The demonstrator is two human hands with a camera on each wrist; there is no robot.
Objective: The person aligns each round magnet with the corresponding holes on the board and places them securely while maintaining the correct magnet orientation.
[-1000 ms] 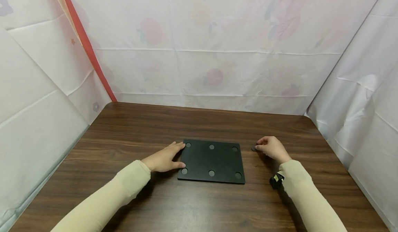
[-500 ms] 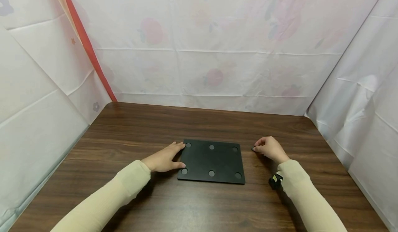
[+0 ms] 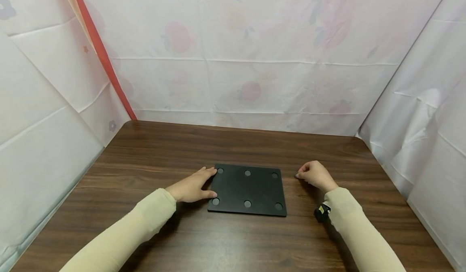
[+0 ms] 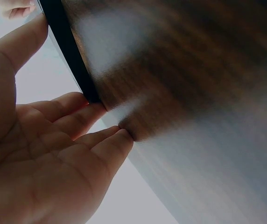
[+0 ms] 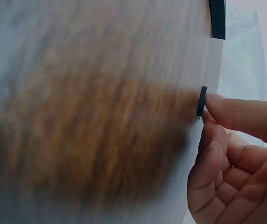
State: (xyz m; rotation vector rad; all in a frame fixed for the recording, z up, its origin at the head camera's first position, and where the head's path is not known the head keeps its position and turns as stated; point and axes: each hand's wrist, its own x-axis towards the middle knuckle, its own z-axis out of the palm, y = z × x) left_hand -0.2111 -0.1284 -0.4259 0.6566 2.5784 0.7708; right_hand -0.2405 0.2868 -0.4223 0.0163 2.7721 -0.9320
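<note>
A flat black board (image 3: 247,189) lies on the table, with several round recesses along its far and near edges. My left hand (image 3: 193,186) rests at the board's left edge, fingers spread, thumb at the near corner and fingertips at the far one. In the left wrist view, the fingertips (image 4: 96,112) meet the table right beside the board's edge. To the right of the board, my right hand (image 3: 316,175) pinches a small black disc (image 5: 202,101) between thumb and fingers, low over the tabletop. Most of the disc is hidden by the fingers in the head view.
The dark wood-grain table (image 3: 233,239) ends at a white patterned curtain (image 3: 233,81) along the back. More white cloth hangs at both sides. A black device (image 3: 322,212) sits on my right wrist, below the sleeve cuff.
My right hand has shifted slightly left and its fingertips now cover more of the small black disc. The left hand and the board have stayed in place.
</note>
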